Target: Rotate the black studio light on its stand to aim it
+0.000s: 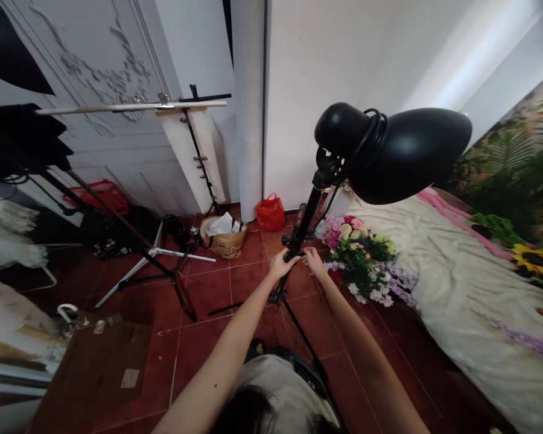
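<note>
A black light stand rises from the tiled floor in front of me. It carries a black studio lamp with a rounded hood, and a coiled cord wraps the lamp's neck. My left hand is closed around the pole, just below a black clamp knob. On the pole's other side, my right hand has its fingertips pinched together close to the pole. What lies between those fingertips is too small to make out. The stand's legs spread out below both hands.
Artificial flowers stand right of the pole, beside a cream cloth. A red bag and a woven bag sit by the wall. Other tripod legs reach across the floor at left, near a cardboard box.
</note>
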Tool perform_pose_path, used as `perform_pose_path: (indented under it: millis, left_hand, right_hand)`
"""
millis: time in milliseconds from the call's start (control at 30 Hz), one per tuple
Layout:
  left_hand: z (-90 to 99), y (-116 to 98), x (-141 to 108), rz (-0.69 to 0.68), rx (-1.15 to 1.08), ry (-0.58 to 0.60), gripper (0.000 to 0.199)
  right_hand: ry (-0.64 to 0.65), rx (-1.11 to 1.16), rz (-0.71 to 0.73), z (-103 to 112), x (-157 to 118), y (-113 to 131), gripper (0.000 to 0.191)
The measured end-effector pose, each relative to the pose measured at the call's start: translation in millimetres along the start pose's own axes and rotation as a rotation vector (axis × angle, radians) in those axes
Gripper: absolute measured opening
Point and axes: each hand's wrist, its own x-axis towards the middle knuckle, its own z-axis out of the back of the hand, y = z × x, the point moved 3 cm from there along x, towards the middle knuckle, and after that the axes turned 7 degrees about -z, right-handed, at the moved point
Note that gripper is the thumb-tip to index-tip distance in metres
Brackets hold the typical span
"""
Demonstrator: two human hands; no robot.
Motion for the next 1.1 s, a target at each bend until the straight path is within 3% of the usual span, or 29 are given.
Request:
perform_pose_path:
  millis: [233, 400, 533, 700, 867, 967, 1100]
  left_hand:
    - [-1.9, -1.8, -2.4, 0.009, 0.006, -0.008, 0.046]
    - [-3.0, -1.9, -3.1, 0.003, -0.002, -0.011, 0.046]
    - [-2.9, -0.6, -3.0, -0.004, 0.013, -0.017, 0.047]
    - [-1.6, -0.1, -2.3, 0.016, 0.026, -0.011, 0.048]
    - [-1.6, 0.3, -1.6, 0.01, 0.018, -0.016, 0.04]
    - [-1.5, 3.7, -1.1, 0.049, 0.053, -0.006, 0.032]
    - [-0.4, 7.4, -0.5, 0.139, 0.036, 0.039, 0.034]
  right_hand:
    - [-0.037, 0.122, -0.145, 7.8, 1.3, 14.3, 0.043]
    - [-0.049, 0.25, -0.013, 12.9, -4.5, 14.1, 0.058]
    - [-0.005, 0.467, -0.019, 10.8, -8.7, 19.1, 0.055]
    - [0.109, 0.503, 0.096, 15.3, -15.3, 56.6, 0.041]
    - [0.184, 0.324, 0.303, 0.4, -36.6, 88.5, 0.057]
    - [0.046, 0.152, 0.277, -25.6, -45.7, 93.8, 0.049]
    - [-0.363, 0.046, 0.119, -55.5, -55.2, 92.6, 0.038]
